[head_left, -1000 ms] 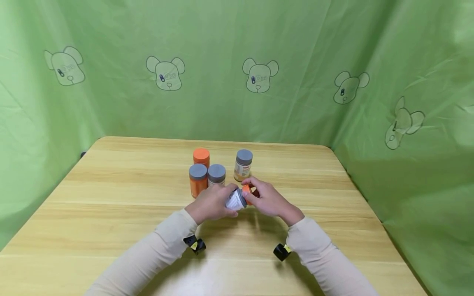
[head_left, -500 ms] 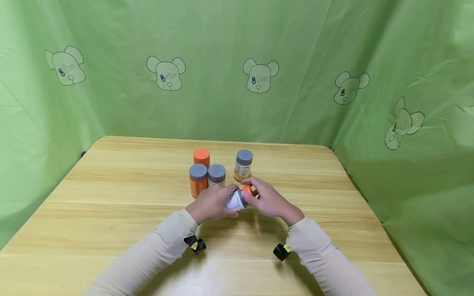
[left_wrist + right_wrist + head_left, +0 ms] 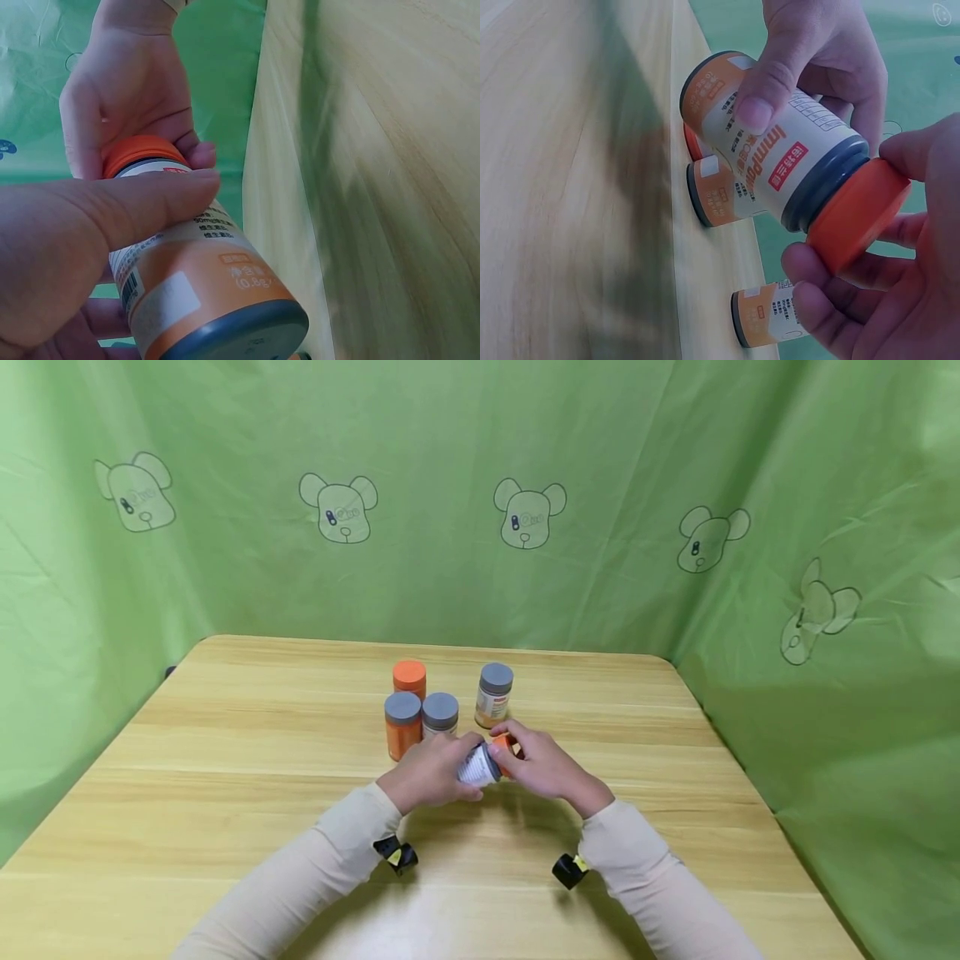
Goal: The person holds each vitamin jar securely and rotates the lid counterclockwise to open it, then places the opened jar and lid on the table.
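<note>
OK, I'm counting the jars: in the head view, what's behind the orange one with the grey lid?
Behind the orange jar with the grey lid stands an orange-lidded jar. Only its top part shows; the rest of its body, base included, is covered.

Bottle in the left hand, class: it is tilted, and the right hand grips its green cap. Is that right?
Not quite: the cap is orange, not green, as the right wrist view shows. The bottle is tilted in the left hand, and the right hand grips the cap.

The held bottle (image 3: 784,154) reads "ImmPo" and "0.8g".
</note>
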Action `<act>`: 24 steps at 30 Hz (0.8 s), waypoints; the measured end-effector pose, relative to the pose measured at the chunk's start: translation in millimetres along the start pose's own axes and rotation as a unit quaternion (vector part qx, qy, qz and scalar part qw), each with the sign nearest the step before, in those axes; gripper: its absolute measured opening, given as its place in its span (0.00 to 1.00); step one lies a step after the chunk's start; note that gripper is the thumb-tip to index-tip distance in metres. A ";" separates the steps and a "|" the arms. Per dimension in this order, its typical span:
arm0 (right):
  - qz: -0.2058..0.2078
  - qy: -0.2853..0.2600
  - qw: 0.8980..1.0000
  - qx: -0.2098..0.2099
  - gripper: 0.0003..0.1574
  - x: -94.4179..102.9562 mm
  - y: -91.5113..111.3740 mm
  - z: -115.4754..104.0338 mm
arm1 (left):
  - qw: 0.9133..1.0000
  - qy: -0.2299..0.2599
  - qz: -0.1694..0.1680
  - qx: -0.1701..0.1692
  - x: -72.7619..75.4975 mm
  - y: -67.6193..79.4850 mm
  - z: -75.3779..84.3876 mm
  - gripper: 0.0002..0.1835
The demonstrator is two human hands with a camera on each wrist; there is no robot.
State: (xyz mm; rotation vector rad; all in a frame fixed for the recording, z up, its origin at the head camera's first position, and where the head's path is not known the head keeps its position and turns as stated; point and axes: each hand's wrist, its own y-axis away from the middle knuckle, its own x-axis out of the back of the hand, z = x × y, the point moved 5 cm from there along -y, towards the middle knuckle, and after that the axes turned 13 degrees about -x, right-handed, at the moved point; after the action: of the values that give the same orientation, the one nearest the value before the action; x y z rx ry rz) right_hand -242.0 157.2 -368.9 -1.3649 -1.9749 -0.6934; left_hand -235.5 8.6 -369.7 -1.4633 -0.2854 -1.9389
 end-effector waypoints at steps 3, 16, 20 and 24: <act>-0.003 -0.005 1.000 0.006 0.21 0.3 1.0 -0.7 | 1.000 -0.001 0.001 -0.001 0.0 0.0 0.4 0.36; 0.001 -0.012 0.998 0.054 0.25 3.9 3.8 -7.8 | 1.000 0.000 0.005 -0.001 3.8 0.2 1.2 0.36; 0.011 0.004 0.999 0.046 0.27 3.9 3.8 -7.6 | 1.000 -0.003 0.008 -0.006 4.6 0.0 2.7 0.37; 0.013 0.009 1.000 0.014 0.25 2.6 3.0 -5.0 | 1.000 -0.004 0.003 -0.002 4.2 0.1 3.7 0.37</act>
State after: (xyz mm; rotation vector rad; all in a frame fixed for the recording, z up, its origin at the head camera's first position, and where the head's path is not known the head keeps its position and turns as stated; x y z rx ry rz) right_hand -238.8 156.1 -363.4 -1.3613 -1.9432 -0.6610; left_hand -233.2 8.9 -364.6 -1.4744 -0.2808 -1.9301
